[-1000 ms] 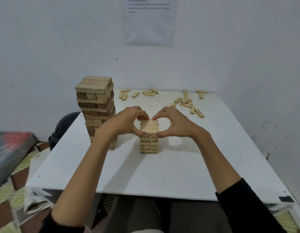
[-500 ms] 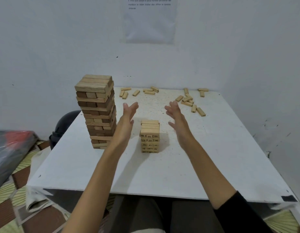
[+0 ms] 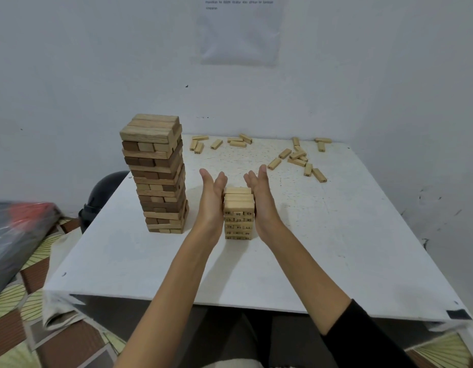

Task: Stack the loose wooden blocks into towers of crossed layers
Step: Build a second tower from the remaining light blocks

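A white worktop (image 3: 336,248) stands by a wall bearing a paper (image 3: 240,33), a dark helmet (image 3: 102,192) beside it.

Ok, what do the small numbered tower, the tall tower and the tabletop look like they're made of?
Small numbered tower: pale, unfinished-looking wood with black numbers printed on the block ends. Tall tower: larger wooden blocks with visible grain, mixed light and dark brown, possibly stained. Tabletop: matte white board, speckled and scuffed; painted wood or laminate, hard to tell.

The single head camera is looking forward and down from above the person's lap, facing the wall (image 3: 70,75), taking in the whole table (image 3: 336,261) at arm's reach.
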`<state>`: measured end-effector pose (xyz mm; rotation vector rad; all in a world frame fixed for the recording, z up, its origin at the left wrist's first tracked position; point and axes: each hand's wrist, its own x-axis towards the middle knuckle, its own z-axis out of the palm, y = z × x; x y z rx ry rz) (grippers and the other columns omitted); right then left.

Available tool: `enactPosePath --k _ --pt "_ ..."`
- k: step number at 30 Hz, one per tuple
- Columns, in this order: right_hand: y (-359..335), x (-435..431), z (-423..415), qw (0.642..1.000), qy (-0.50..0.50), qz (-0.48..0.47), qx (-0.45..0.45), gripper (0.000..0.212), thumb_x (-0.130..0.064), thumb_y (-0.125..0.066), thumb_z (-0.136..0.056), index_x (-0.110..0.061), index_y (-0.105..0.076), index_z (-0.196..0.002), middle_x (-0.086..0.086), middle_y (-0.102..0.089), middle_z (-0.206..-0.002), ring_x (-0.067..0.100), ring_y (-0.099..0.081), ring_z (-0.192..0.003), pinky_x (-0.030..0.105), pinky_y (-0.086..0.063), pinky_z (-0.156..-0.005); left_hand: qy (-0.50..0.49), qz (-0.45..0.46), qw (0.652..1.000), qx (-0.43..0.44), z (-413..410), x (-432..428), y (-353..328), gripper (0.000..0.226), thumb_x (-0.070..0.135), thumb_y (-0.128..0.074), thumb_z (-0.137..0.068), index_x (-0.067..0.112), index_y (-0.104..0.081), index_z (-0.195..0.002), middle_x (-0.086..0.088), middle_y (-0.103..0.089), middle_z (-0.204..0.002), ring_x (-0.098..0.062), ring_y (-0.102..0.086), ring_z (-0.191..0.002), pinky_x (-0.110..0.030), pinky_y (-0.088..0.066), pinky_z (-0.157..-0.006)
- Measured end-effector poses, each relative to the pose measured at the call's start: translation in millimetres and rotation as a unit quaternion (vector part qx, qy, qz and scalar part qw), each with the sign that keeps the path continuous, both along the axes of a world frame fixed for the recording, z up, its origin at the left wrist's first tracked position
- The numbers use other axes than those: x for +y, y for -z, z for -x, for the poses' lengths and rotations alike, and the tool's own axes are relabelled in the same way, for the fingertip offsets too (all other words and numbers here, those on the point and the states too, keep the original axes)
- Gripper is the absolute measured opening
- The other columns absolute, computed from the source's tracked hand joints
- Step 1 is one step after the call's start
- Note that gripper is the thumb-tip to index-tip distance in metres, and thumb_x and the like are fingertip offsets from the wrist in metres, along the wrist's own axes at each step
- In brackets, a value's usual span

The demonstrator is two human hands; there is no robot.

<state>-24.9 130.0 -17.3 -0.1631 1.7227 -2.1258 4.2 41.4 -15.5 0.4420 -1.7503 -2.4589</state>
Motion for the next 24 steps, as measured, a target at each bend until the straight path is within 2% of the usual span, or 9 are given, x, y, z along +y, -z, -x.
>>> enactPosePath --k 5,11,14,16,18,20,22,24 --pt "-0.9 -1.5 3.7 1.000 0.004 -0.001 -0.006 0.066 -0.061 -0.013 -0.094 -0.025 -0.023 -0.148 -0.007 -0.025 -0.154 0.017 -0.029 -0.139 0.037 -0.029 -0.106 0.010 0.025 1.000 -0.008 -1.1 1.3 -0.8 0.072 0.063 -0.002 -0.091 0.024 -0.021 -0.148 0.006 -0.023 -0.154 -0.016 -0.022 -0.142 -0.037 -0.019 -0.114" --pt "-2.7 -3.7 3.1 1.000 0.001 -0.018 0.004 0.065 -0.060 -0.012 -0.094 -0.025 -0.023 -0.148 -0.007 -0.025 -0.154 0.017 -0.027 -0.140 0.037 -0.027 -0.108 0.011 0.043 0.999 -0.004 -1.0 0.4 -0.7 0.072 0.063 -0.002 -0.091 0.023 -0.022 -0.148 0.007 -0.024 -0.154 -0.016 -0.020 -0.143 -0.039 -0.015 -0.115" --pt "-2.3 0.2 5.4 0.999 -0.007 -0.033 0.037 0.063 -0.058 -0.015 -0.095 -0.025 -0.024 -0.147 -0.006 -0.028 -0.153 0.014 -0.026 -0.140 0.033 -0.025 -0.106 0.019 0.086 0.996 0.012 -0.2 -5.2 1.1 0.075 0.066 -0.006 -0.089 0.023 -0.024 -0.147 0.008 -0.025 -0.154 -0.012 -0.016 -0.143 -0.042 -0.010 -0.119" --pt "-1.9 10.5 10.9 0.993 -0.020 -0.067 0.090 0.061 -0.057 -0.026 -0.094 -0.026 -0.031 -0.145 -0.006 -0.036 -0.149 0.012 -0.029 -0.139 0.035 -0.022 -0.110 0.040 0.137 0.989 0.036 -2.2 -11.6 2.7 0.081 0.073 -0.016 -0.082 0.024 -0.027 -0.146 0.012 -0.028 -0.152 -0.006 -0.018 -0.142 -0.036 -0.012 -0.119" --pt "0.4 25.5 18.9 0.978 -0.086 -0.106 0.158 0.061 -0.058 -0.045 -0.087 -0.028 -0.040 -0.140 -0.008 -0.048 -0.141 0.007 -0.038 -0.133 0.035 -0.025 -0.110 0.060 0.166 0.982 0.073 -6.5 -20.9 6.1 0.087 0.084 -0.030 -0.072 0.029 -0.035 -0.140 0.017 -0.035 -0.146 -0.001 -0.026 -0.138 -0.026 -0.020 -0.114" --pt "1.4 38.8 24.2 0.952 -0.163 -0.166 0.201 0.065 -0.048 -0.066 -0.077 -0.034 -0.043 -0.136 -0.011 -0.053 -0.133 0.001 -0.044 -0.126 0.023 -0.032 -0.102 0.082 0.196 0.972 0.104 -10.2 -29.8 8.7 0.087 0.089 -0.040 -0.063 0.036 -0.042 -0.132 0.018 -0.042 -0.141 0.004 -0.034 -0.131 -0.020 -0.026 -0.108" --pt "0.9 46.4 27.6 0.930 -0.193 -0.215 0.227 0.078 -0.033 -0.079 -0.069 -0.038 -0.039 -0.136 -0.010 -0.052 -0.131 -0.002 -0.044 -0.123 0.008 -0.030 -0.090 0.099 0.212 0.967 0.104 -10.1 -35.4 9.7 0.078 0.085 -0.040 -0.068 0.035 -0.048 -0.127 0.015 -0.050 -0.136 0.005 -0.040 -0.128 -0.020 -0.029 -0.108" --pt "1.5 48.0 30.4 0.918 -0.206 -0.235 0.246 0.089 -0.019 -0.083 -0.068 -0.036 -0.033 -0.140 -0.007 -0.051 -0.129 0.001 -0.044 -0.120 0.001 -0.031 -0.084 0.098 0.201 0.970 0.094 -7.0 -36.8 8.3 0.064 0.072 -0.034 -0.083 0.029 -0.051 -0.127 0.012 -0.055 -0.132 0.002 -0.044 -0.126 -0.024 -0.029 -0.111"
